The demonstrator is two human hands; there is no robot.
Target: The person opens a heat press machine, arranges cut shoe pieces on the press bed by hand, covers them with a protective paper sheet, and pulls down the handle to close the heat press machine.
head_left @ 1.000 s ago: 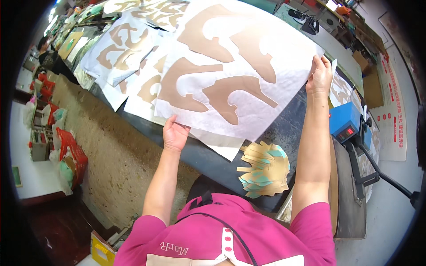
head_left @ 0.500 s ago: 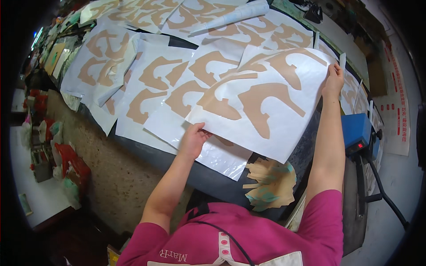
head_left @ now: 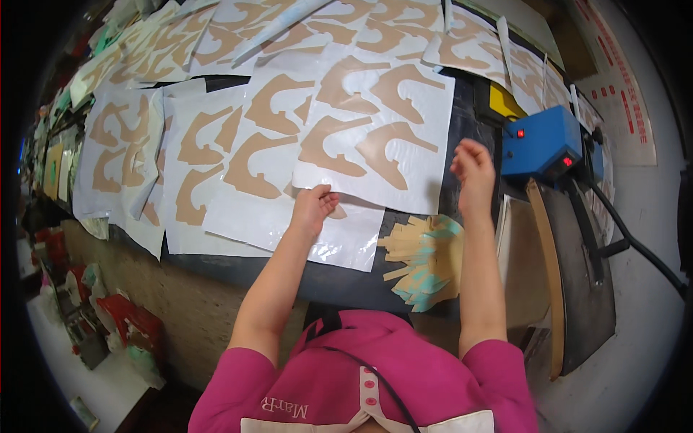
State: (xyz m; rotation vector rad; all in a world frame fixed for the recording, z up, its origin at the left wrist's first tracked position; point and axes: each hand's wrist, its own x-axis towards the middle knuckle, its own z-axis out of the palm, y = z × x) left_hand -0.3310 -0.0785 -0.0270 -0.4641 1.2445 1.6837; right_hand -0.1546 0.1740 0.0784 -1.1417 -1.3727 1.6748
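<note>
A white sheet (head_left: 426, 196) with several tan curved, hook-shaped pieces (head_left: 390, 156) on it lies over other such sheets on the dark table. My left hand (head_left: 312, 211) is at its near left corner, with thumb and fingers closed on the edge. To the right of the sheet my right hand (head_left: 475, 177) hovers over the dark tabletop, apart from the paper. Its fingers are loosely bent and hold nothing. Between my forearms, near the table's front edge, lies a fanned pile of narrow tan strips (head_left: 422, 261) with teal marks.
Overlapping sheets with tan pieces (head_left: 195, 198) spread to the left and back. A rolled white sheet (head_left: 278, 30) rests at the back. On the right stand a blue box (head_left: 543, 141) with red lights and a yellow-and-black object (head_left: 503, 101). Red bins (head_left: 133, 317) stand at lower left.
The sheet, earlier raised and tilted between both hands, now lies on the others. My right hand has let go of its far right corner and come nearer. The view has shifted right.
</note>
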